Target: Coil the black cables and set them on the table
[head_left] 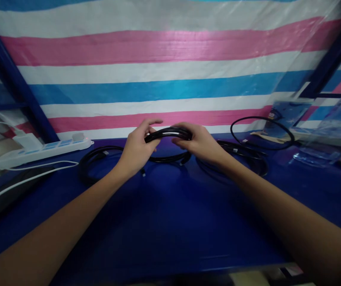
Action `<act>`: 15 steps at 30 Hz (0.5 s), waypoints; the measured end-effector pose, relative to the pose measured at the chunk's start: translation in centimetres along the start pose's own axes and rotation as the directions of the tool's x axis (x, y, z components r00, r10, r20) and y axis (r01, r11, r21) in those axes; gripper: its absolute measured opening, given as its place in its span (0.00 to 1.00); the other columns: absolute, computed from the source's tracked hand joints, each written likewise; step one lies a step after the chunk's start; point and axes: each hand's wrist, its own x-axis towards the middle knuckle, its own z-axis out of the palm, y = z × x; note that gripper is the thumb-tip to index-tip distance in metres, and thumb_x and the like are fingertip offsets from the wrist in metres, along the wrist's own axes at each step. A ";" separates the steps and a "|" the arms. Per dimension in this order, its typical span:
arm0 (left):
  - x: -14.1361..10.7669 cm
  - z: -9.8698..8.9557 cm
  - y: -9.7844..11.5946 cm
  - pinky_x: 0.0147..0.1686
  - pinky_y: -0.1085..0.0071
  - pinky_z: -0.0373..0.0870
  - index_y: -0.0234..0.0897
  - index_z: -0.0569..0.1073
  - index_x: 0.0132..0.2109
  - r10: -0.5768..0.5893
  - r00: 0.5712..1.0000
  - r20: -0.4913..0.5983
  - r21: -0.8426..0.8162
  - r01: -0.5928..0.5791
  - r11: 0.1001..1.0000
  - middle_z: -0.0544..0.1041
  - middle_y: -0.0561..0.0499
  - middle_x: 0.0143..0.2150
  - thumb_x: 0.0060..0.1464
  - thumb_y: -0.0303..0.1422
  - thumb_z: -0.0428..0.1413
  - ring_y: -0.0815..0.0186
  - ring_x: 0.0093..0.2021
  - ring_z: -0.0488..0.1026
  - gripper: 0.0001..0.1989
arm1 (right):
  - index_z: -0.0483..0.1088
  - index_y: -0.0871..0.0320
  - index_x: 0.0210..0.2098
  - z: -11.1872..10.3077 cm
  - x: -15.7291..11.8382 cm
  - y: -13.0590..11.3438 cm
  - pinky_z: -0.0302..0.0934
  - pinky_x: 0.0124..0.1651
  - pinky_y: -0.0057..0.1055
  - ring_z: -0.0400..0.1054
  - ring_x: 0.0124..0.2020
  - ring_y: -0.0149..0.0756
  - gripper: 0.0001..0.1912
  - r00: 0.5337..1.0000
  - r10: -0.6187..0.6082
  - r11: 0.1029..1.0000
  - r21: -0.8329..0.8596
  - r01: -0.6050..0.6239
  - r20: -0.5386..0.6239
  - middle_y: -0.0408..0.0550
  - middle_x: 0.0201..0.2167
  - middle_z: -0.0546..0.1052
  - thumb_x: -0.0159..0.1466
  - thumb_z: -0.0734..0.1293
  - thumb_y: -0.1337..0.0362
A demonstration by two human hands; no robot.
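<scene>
Holding the black cable coil [168, 132] calls for both hands, and both are on it, above the middle of the table [170, 222]. The left hand [142, 141] is partly closed: the thumb lies along the near side of the bundle, and the index finger extends clear above it. The right hand [192, 139] is more fully curled, pinching the other end of the visible arc between thumb and fingers.

Handling: the coil is probably light, springy and smooth-jacketed, robust in the strands but weaker at the plugs. Take hold of all strands together, at two separated points; a loose grip is likely to let turns slide or spread.

Orientation: the bundle's long axis runs left to right between the hands, arching slightly upward. A lower loop [168, 159] hangs or lies beneath; whether it belongs to the same coil cannot be determined. A small plug [143, 172] points downward below the left hand; its cable cannot be traced.
</scene>
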 end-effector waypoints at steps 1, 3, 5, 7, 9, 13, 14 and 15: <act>0.0 0.1 0.2 0.22 0.76 0.59 0.39 0.72 0.44 -0.023 1.000 -0.010 -0.007 0.023 1.000 0.67 0.56 0.25 0.49 0.26 0.57 0.74 0.21 0.62 0.13 | 0.69 0.60 0.39 0.1 0.0 -0.1 0.57 0.30 0.28 0.64 0.29 0.31 0.11 0.999 -0.020 1.000 0.013 0.020 -0.026 0.45 0.29 0.72 0.56 0.65 0.67; 0.0 0.1 0.3 0.17 0.77 0.52 0.37 0.72 0.38 -0.088 0.996 -0.014 -0.091 0.087 0.992 0.64 0.57 0.22 0.50 0.29 0.57 0.76 0.17 0.55 0.07 | 0.68 0.60 0.39 0.1 0.1 -0.2 0.58 0.28 0.27 0.65 0.25 0.29 0.09 0.995 -0.031 0.998 0.051 0.035 -0.090 0.44 0.27 0.71 0.58 0.64 0.67; 0.0 0.1 0.1 0.15 0.76 0.49 0.37 0.72 0.37 -0.122 0.992 -0.005 -0.141 0.120 0.983 0.61 0.58 0.21 0.51 0.33 0.56 0.77 0.15 0.53 0.06 | 0.67 0.60 0.33 0.0 0.1 -0.2 0.58 0.25 0.27 0.64 0.21 0.28 0.05 0.996 0.009 0.997 0.077 -0.003 -0.083 0.43 0.22 0.69 0.60 0.62 0.65; 0.0 0.0 0.0 0.15 0.76 0.51 0.36 0.72 0.36 -0.111 0.994 -0.011 -0.059 0.110 0.992 0.61 0.58 0.20 0.51 0.34 0.56 0.76 0.15 0.55 0.06 | 0.65 0.61 0.28 -0.2 0.0 -0.3 0.57 0.22 0.27 0.64 0.18 0.28 0.08 0.994 0.104 0.991 0.085 -0.105 0.018 0.43 0.19 0.69 0.62 0.62 0.63; -0.2 -0.1 0.1 0.17 0.75 0.53 0.35 0.71 0.33 -0.098 0.995 -0.033 0.039 0.099 0.994 0.61 0.58 0.18 0.51 0.33 0.57 0.74 0.16 0.58 0.06 | 0.66 0.61 0.30 -0.5 0.0 -0.4 0.57 0.19 0.27 0.65 0.16 0.31 0.08 0.960 0.225 0.965 0.098 -0.243 0.168 0.43 0.15 0.68 0.62 0.62 0.62; -0.5 0.0 0.8 0.19 0.76 0.56 0.36 0.65 0.29 -0.040 0.996 -0.084 0.011 0.041 0.999 0.61 0.58 0.18 0.52 0.37 0.57 0.74 0.18 0.59 0.10 | 0.66 0.59 0.46 -1.2 0.0 -0.9 0.56 0.17 0.26 0.65 0.15 0.33 0.15 0.943 0.218 0.934 0.226 -0.276 0.252 0.39 0.12 0.66 0.60 0.65 0.63; -0.5 0.0 0.9 0.19 0.76 0.56 0.37 0.64 0.29 -0.016 0.995 -0.099 0.008 0.017 1.000 0.61 0.58 0.18 0.52 0.37 0.57 0.74 0.18 0.59 0.11 | 0.66 0.59 0.47 -1.3 0.0 -1.0 0.56 0.17 0.26 0.65 0.15 0.32 0.16 0.959 0.190 0.940 0.244 -0.239 0.209 0.39 0.13 0.67 0.60 0.65 0.63; -0.6 0.0 0.9 0.19 0.76 0.55 0.37 0.64 0.28 -0.009 0.995 -0.094 0.007 0.010 1.000 0.61 0.58 0.18 0.52 0.38 0.57 0.74 0.18 0.59 0.12 | 0.67 0.58 0.46 -1.4 0.0 -0.9 0.55 0.16 0.26 0.64 0.14 0.31 0.15 0.969 0.179 0.948 0.235 -0.217 0.170 0.39 0.13 0.67 0.59 0.65 0.63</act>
